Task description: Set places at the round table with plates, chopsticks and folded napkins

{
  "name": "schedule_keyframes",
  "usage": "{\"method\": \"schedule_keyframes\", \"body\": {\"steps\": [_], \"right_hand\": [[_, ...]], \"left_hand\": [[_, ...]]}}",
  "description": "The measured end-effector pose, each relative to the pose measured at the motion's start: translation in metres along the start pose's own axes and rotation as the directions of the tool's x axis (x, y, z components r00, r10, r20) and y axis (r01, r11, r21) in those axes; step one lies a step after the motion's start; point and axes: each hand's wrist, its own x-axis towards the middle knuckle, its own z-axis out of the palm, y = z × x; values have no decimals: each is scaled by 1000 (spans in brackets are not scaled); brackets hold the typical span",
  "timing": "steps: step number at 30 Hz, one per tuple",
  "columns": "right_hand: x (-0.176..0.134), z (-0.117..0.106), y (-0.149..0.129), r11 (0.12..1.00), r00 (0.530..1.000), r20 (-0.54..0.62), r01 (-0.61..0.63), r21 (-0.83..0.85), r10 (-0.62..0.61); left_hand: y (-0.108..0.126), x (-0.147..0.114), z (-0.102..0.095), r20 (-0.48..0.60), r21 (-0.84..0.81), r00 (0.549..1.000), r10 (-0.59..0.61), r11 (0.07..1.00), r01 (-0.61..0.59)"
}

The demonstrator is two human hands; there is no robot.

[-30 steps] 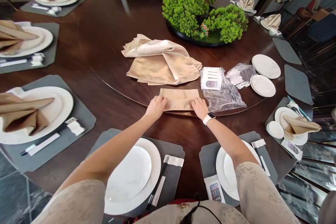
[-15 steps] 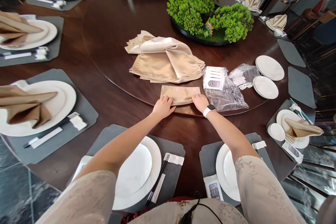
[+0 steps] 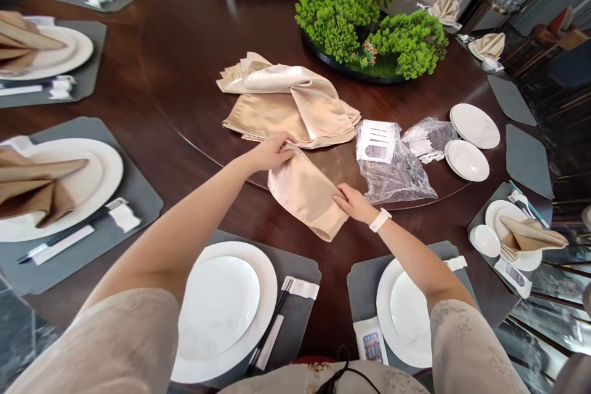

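Both hands hold a folded beige satin napkin, raised and tilted above the table near its front edge. My left hand pinches its upper left end. With thumb and fingers, my right hand grips the lower right end; a white watch band is on that wrist. Just beyond lies a pile of beige napkins, the top one partly folded over. In front of me, a white plate rests on a grey placemat, with black chopsticks beside it.
Clear plastic packaging with white packets lies right of the napkin pile, near small white plates. A green bonsai-like arrangement stands on the turntable. Place settings with folded napkins line the left edge. Another plate sits at front right.
The folded napkin has been lifted from the turntable and turned, its left end up and right end toward me. My left hand moved up and left; my right hand moved slightly nearer.
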Motion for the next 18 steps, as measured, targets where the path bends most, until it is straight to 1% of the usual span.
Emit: {"method": "schedule_keyframes", "body": {"steps": [1,3,5,6,7,9,10,11,12,13,15,17,18], "right_hand": [[-3,8,1,1000,1000,-6,-18,-4,18],[-7,23,5,997,998,-16,-68,-20,68],[-10,33,9,995,994,-20,-104,-5,104],[-12,35,10,994,994,-10,-109,22,110],[-13,37,11,992,994,8,-108,59,108],[-14,37,12,986,994,50,-103,132,97],[-14,36,12,982,993,63,-104,157,95],[-13,35,12,979,993,69,-105,173,94],[-12,34,12,977,993,69,-106,186,95],[-10,33,12,972,993,68,-111,205,99],[-6,31,11,947,988,83,-147,286,129],[-2,26,9,874,973,133,-230,429,190],[2,23,8,810,960,168,-278,517,222]], "left_hand": [[-3,10,8,44,0,998,-33,999,33],[-7,25,32,89,-4,993,-80,997,80],[-8,30,57,72,-9,994,-79,997,80],[-7,28,69,25,2,997,-70,998,70],[-4,22,79,-54,24,997,-61,998,62],[4,4,98,-240,86,970,-27,995,49],[8,-6,105,-292,109,956,13,994,20],[12,-16,112,-295,124,953,66,992,-30],[14,-25,118,-252,128,959,127,987,-97],[15,-32,122,-182,126,965,190,978,-168],[12,-41,129,-63,117,959,277,956,-268],[5,-45,131,-10,110,946,323,941,-320],[1,-46,133,6,96,939,344,934,-343]]}}
